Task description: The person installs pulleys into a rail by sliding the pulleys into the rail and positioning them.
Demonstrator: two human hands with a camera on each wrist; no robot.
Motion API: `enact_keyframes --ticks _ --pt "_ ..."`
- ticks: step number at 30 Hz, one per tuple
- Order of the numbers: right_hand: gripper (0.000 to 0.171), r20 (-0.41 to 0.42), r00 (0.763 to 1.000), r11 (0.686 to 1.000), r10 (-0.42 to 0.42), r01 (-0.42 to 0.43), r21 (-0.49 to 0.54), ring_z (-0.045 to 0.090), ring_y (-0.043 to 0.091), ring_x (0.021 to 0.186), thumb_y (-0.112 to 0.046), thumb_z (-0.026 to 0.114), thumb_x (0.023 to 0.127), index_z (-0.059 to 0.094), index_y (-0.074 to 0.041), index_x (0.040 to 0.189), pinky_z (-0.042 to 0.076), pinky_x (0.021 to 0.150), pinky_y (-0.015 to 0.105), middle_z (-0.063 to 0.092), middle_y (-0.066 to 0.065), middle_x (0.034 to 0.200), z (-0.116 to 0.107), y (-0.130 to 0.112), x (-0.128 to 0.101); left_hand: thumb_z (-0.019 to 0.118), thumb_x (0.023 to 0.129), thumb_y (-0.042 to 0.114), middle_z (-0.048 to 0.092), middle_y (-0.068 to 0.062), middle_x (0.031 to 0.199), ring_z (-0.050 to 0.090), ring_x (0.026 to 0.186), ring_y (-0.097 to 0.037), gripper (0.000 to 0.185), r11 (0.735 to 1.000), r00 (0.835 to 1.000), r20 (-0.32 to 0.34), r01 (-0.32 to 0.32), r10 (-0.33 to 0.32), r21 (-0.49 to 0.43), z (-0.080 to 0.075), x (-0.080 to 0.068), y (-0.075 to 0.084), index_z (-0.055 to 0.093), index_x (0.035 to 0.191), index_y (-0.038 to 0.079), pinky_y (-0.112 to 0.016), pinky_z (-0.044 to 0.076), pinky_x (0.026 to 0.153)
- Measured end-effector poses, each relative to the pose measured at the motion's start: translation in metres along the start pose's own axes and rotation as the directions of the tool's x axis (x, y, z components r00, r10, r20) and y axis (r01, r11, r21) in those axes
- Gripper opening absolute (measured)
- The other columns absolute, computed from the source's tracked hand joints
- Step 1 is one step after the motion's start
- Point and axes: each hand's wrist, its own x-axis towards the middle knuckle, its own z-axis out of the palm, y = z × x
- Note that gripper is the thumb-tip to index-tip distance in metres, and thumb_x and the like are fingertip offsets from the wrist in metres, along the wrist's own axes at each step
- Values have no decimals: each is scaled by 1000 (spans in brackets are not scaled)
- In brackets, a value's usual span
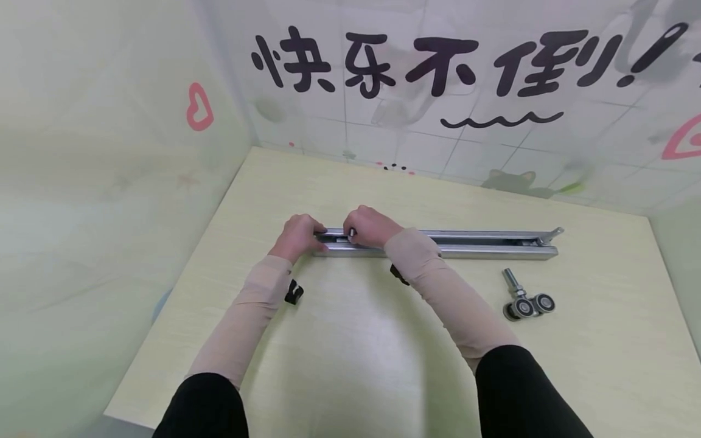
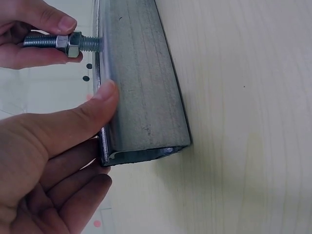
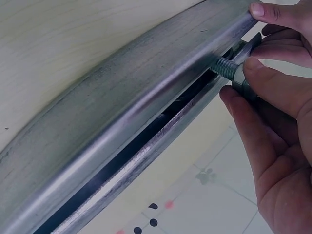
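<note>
A long grey metal rail [image 1: 465,244] lies across the pale yellow table [image 1: 350,340], its slot facing up. My left hand [image 1: 298,237] holds the rail's left end [image 2: 141,122], thumb pressed on its side. My right hand [image 1: 368,226] pinches a threaded bolt with a nut [image 2: 58,43] that sticks up out of the rail's slot [image 3: 146,141] near that end. In the right wrist view the bolt [image 3: 229,68] enters the slot between thumb and fingers. What the bolt is fixed to inside the rail is hidden.
A roller hanger with two wheels and a bolt [image 1: 527,299] lies on the table right of my right arm. A bracket [image 1: 553,234] sticks out at the rail's right end. Decorated walls close off the left and back.
</note>
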Motion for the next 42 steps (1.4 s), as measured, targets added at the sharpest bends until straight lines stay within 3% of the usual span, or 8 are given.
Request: enact_keyframes --ticks 13,21,42 --pt "19 21 1000 1000 16 -16 -1 60 19 84 5 64 75 71 -2 91 49 79 28 68 8 95 -7 6 -9 81 63 14 62 -14 115 54 110 -31 50 1000 1000 1 10 -10 -6 2 1 0 65 108 1 -40 39 97" --pt "19 19 1000 1000 17 -18 7 61 19 84 5 64 74 71 0 91 50 78 28 69 10 94 -8 15 -19 81 64 14 59 -14 119 51 113 -33 51 998 999 21 50 -50 -23 1 0 0 63 110 2 -42 37 100" --pt "15 -5 999 999 32 -32 19 62 19 82 4 66 74 71 0 88 51 76 30 69 11 91 -10 40 -42 80 64 14 59 -13 120 51 113 -32 50 998 998 23 58 -58 -21 0 -1 3 63 110 3 -42 38 99"
